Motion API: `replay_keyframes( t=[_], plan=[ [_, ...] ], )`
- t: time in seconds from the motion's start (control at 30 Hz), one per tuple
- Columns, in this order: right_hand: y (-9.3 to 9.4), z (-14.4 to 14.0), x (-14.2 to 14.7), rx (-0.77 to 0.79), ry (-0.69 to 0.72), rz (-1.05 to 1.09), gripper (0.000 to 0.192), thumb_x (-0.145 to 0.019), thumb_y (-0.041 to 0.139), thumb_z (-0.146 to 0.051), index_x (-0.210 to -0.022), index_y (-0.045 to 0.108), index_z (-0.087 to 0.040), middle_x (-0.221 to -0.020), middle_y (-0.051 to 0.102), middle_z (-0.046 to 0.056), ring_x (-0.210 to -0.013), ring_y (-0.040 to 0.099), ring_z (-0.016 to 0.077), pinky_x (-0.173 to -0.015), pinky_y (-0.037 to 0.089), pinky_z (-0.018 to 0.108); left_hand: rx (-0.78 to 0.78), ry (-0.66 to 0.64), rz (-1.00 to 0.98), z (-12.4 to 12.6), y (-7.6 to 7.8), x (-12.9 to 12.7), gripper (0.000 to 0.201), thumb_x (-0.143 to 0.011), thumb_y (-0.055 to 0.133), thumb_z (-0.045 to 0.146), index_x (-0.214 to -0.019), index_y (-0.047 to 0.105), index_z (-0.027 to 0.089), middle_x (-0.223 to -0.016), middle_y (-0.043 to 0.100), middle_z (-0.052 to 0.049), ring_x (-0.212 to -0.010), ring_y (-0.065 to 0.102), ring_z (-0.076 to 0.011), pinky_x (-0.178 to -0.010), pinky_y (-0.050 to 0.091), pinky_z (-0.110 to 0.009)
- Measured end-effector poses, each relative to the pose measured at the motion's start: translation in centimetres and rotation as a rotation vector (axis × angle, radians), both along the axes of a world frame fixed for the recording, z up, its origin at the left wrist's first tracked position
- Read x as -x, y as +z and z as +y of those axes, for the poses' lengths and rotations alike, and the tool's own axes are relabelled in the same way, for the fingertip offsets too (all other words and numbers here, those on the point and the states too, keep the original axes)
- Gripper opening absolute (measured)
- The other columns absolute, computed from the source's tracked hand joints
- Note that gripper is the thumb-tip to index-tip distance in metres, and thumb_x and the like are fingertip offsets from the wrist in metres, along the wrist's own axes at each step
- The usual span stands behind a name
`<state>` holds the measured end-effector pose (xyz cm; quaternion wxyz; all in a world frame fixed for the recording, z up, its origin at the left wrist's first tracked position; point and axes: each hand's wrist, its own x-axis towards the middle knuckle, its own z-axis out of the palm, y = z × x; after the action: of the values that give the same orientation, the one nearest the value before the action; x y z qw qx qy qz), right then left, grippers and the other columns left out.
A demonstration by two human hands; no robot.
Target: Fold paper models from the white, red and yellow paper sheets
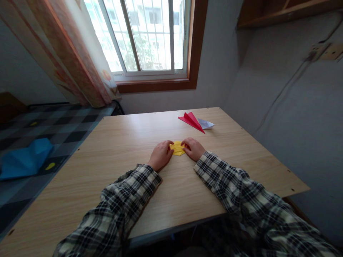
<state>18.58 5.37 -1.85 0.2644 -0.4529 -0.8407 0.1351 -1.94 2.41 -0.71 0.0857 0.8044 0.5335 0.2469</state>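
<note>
A small piece of folded yellow paper (177,148) lies on the wooden table, creased across its width. My left hand (162,153) grips its left end, thumb and fingers bent onto the paper. On the opposite end, my right hand (194,148) pinches the edge in the same way. The paper's outer ends are hidden under my fingers. Beyond my hands, a red paper plane (190,120) rests on the table, partly overlapping a white folded paper boat (205,124).
The light wooden table (128,135) stands below a barred window (150,35). To the left, a blue folded paper (26,157) lies on a checked bedspread (66,119). A cable (281,92) hangs along the right wall from a socket (318,51).
</note>
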Motion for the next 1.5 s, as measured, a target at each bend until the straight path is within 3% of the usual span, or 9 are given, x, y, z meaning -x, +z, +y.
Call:
replay_keyframes(
  t=[0.17,0.3,0.53,0.9,1.5],
  plan=[
    [-0.3,0.3,-0.1,0.015,-0.007,-0.019,0.041,-0.085,0.059,-0.014,-0.125,0.061,-0.017,-0.110,0.059,0.009,-0.102,0.058,0.0194,-0.095,0.046,0.032,-0.017,0.012,0.051,0.4,-0.6,0.0,0.038,-0.088,0.051,0.023,-0.125,0.056,0.015,-0.097,0.067,-0.008,-0.098,0.062,-0.0237,-0.092,0.048,-0.039],
    [-0.2,0.3,0.1,0.030,-0.003,-0.048,0.046,-0.085,0.058,-0.014,-0.131,0.058,-0.016,-0.115,0.059,0.010,-0.109,0.057,0.0199,-0.099,0.045,0.031,-0.022,0.065,0.154,0.4,-0.6,-0.5,0.039,-0.090,0.048,0.022,-0.126,0.057,0.013,-0.106,0.067,-0.012,-0.101,0.062,-0.0248,-0.094,0.047,-0.039],
    [0.3,0.1,0.7,0.014,-0.076,-0.102,0.040,-0.089,0.056,-0.021,-0.129,0.061,-0.015,-0.117,0.059,0.010,-0.105,0.060,0.0206,-0.095,0.047,0.030,-0.039,0.152,0.281,0.2,-0.5,-1.8,0.039,-0.097,0.043,0.034,-0.126,0.057,0.012,-0.113,0.067,-0.016,-0.104,0.061,-0.0291,-0.091,0.046,-0.041],
    [1.1,-0.1,2.0,-0.020,-0.170,-0.257,0.030,-0.096,0.049,-0.031,-0.118,0.067,-0.021,-0.116,0.059,0.008,-0.096,0.063,0.0195,-0.084,0.048,0.029,-0.049,0.199,0.332,0.3,-0.2,-2.3,0.033,-0.099,0.042,0.037,-0.118,0.062,0.018,-0.107,0.069,-0.009,-0.098,0.063,-0.0230,-0.086,0.044,-0.034],
    [0.7,0.4,1.8,-0.005,-0.219,-0.126,0.023,-0.093,0.053,-0.030,-0.110,0.068,-0.025,-0.114,0.062,0.005,-0.090,0.064,0.0179,-0.075,0.048,0.027,-0.059,0.194,0.233,0.2,0.0,-2.4,0.031,-0.096,0.049,0.033,-0.120,0.061,0.018,-0.110,0.070,-0.007,-0.101,0.063,-0.0241,-0.089,0.046,-0.036]
  ],
)
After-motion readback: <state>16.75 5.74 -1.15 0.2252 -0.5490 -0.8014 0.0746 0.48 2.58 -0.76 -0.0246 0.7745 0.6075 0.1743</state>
